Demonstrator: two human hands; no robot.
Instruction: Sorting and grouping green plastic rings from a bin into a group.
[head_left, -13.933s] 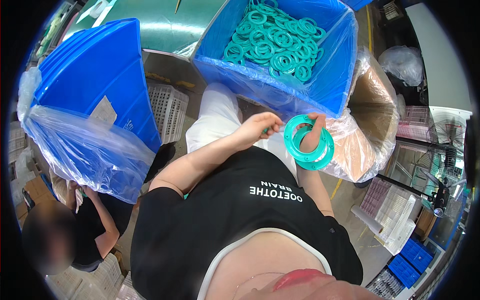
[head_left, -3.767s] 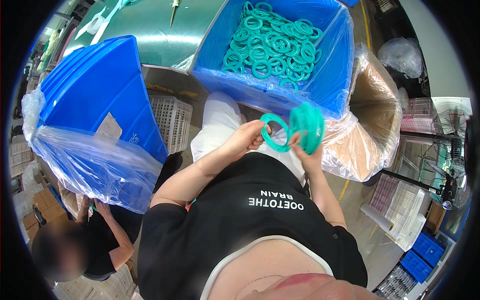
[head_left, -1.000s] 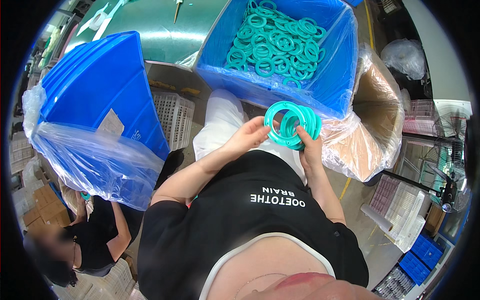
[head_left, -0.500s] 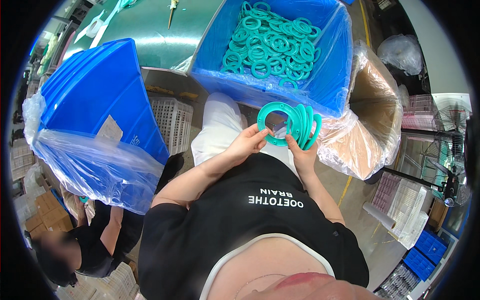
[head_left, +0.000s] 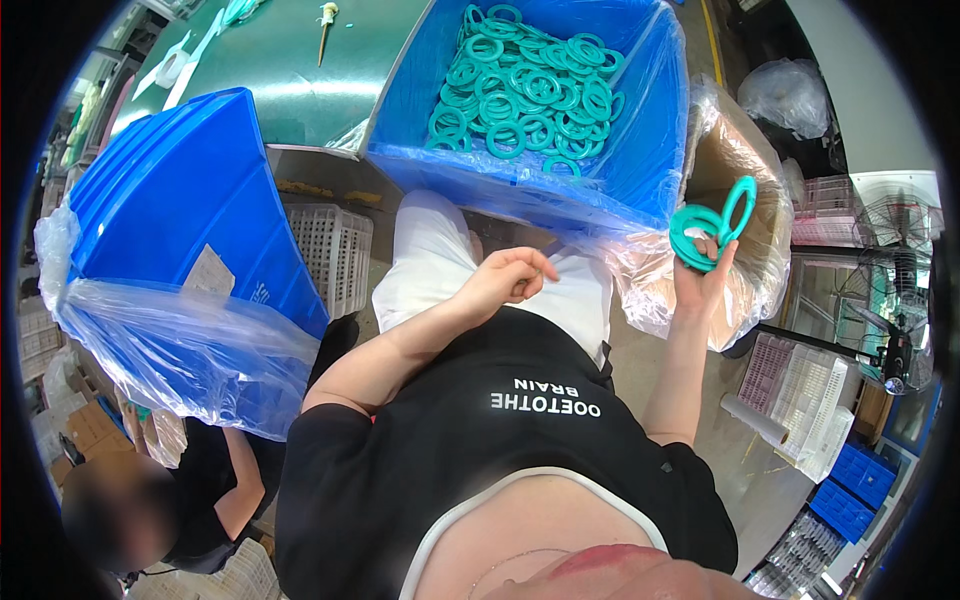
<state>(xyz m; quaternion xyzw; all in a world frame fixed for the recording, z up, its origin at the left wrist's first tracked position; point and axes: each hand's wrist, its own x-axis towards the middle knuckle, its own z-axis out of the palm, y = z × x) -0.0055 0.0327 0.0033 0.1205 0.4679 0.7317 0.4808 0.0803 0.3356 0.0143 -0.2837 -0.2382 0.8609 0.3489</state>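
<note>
My right hand (head_left: 706,272) grips several teal plastic rings (head_left: 697,228) out to the right, over the mouth of a plastic-lined cardboard box (head_left: 752,285). One ring sticks up at an angle from the others; fingers pass through the rings. My left hand (head_left: 507,275) hovers above my lap with curled fingers, the thumb and forefinger close together, and nothing shows in it. In front of me a blue bin (head_left: 640,150) lined with clear film holds a heap of similar teal rings (head_left: 520,90).
A second blue bin (head_left: 180,190), draped with clear film, leans at the left. A green table (head_left: 290,90) carries tape and a small pointed tool (head_left: 325,32). White crates (head_left: 335,255) stand between. A fan (head_left: 890,330) is at the right; a co-worker (head_left: 215,490) is at lower left.
My right hand has swung right with the rings, from above my lap to the cardboard box. My left hand has let go of the ring and stays near my lap.
</note>
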